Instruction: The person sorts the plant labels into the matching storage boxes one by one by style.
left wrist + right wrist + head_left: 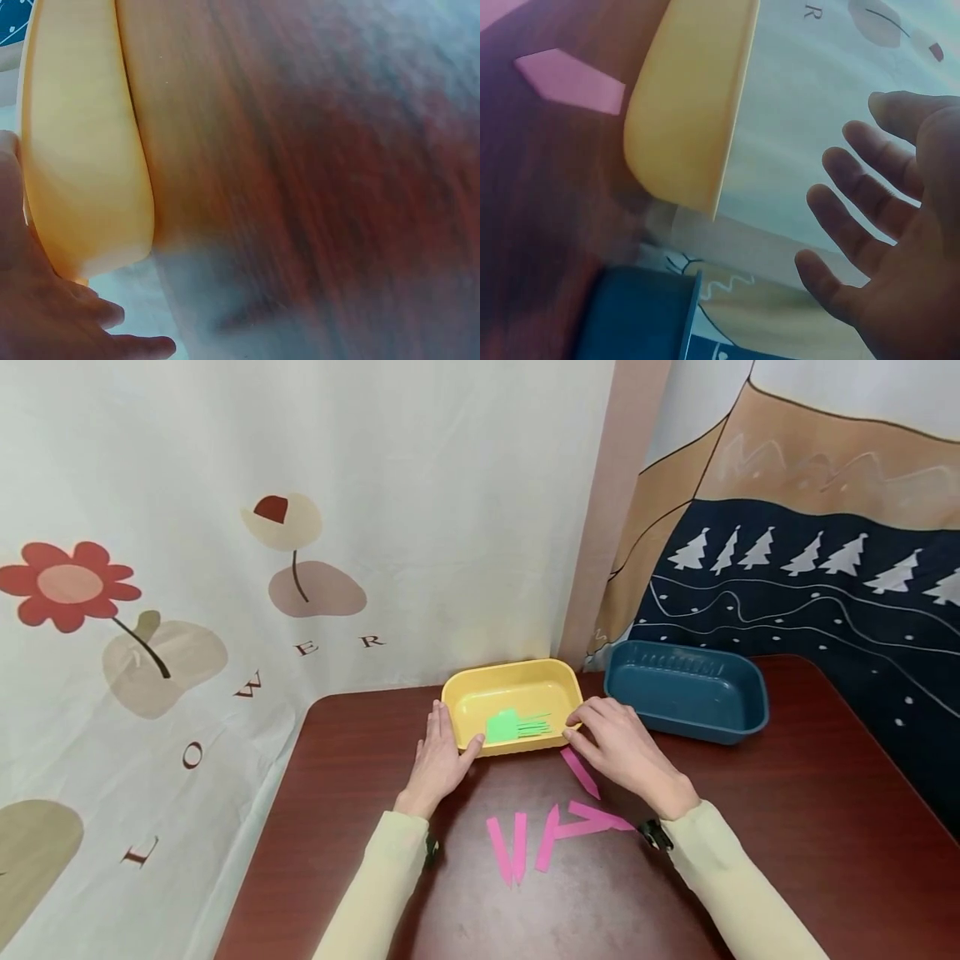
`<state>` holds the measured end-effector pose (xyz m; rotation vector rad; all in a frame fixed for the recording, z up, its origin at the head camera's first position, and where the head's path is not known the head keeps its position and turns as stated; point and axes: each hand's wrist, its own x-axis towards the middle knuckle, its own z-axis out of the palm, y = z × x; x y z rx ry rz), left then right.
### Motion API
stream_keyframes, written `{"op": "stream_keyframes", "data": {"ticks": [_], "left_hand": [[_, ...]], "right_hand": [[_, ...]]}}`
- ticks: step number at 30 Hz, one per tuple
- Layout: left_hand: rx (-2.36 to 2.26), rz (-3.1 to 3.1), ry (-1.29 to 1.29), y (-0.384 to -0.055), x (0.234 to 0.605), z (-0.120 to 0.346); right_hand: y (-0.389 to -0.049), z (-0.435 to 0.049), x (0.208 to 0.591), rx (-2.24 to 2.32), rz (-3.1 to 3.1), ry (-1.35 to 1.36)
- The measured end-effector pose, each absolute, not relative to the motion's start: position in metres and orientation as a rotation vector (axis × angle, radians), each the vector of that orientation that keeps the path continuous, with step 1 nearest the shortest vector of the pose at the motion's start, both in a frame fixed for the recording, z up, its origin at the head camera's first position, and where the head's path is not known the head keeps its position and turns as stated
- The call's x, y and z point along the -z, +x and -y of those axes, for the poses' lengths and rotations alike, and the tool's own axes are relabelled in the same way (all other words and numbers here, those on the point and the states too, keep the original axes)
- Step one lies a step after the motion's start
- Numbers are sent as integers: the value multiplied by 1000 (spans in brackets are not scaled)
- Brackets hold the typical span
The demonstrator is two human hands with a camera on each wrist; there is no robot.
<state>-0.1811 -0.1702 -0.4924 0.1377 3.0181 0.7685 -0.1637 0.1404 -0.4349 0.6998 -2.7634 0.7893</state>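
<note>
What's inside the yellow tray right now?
Green paper-like pieces lie in the yellow tray, toward its near side. Anything beneath them is covered, so I cannot tell.

Your left sleeve (375, 885) and right sleeve (742, 885) are long, plain and pale yellow-green. At your right cuff (697, 831) sits a small, shiny black device (656, 835); a dark fitting (431, 848) shows beside your left cuff (403, 835).

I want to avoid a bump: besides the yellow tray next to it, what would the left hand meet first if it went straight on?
Past the yellow tray, the left hand would likely meet the white flower-print curtain behind the brown table; depth is unclear.
</note>
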Motion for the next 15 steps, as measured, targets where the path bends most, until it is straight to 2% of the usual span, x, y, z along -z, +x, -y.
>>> {"op": "stream_keyframes", "data": {"ticks": [15], "left_hand": [[-798, -3035, 104, -178, 488, 168]], "right_hand": [[-129, -184, 439, -772, 2816, 610]]}}
